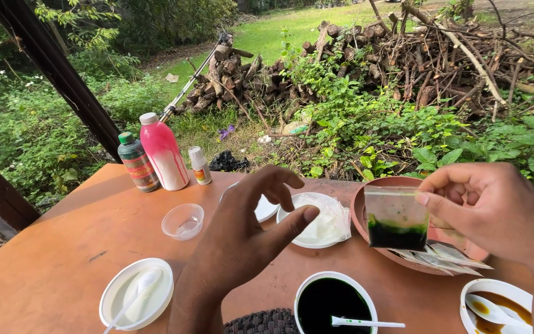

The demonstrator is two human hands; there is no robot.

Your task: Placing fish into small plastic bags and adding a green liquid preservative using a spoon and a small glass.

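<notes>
A small clear bag (395, 218) is pinched at its top by the right hand (489, 207) at the right of the frame, while the left hand (248, 235) is held loose and empty beside it. Some dark green liquid is already inside; more is left in the white bowl (335, 303) at the bottom.

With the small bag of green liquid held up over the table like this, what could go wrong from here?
1. The right hand pinches the small clear bag of dark green liquid only at one top corner; a slip could drop it onto the packets in the reddish tray.
2. The left hand hovers beside it with fingers spread; a bump might splash the liquid.
3. The bowl of dark liquid sits near the table's front edge, close to the wrist, and may be knocked.
</notes>
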